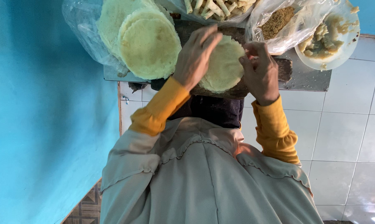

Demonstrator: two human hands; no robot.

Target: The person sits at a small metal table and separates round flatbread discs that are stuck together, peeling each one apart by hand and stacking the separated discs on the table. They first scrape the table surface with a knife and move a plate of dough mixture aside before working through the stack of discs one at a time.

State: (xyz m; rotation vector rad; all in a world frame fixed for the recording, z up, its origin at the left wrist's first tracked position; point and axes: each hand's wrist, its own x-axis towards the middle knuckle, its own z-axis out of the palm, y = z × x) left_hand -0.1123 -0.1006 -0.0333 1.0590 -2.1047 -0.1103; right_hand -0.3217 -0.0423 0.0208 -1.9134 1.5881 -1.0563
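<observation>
Pale round wrapper [224, 62] lies on the dark board [237, 89]; left hand [195, 56] presses flat on it, fingers together, while right hand [260, 68] pinches its edge. Clear plastic bag [81, 29] of stacked rounds [150, 47] sits beside, crumb bag [278, 23] behind.

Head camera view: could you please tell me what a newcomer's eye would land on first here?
First, the two hands at top centre: the left hand lies flat on a pale round wrapper on a dark board, the right hand pinching its edge. Next, the stack of wrappers to the left. A white plate of mashed filling sits top right.
</observation>
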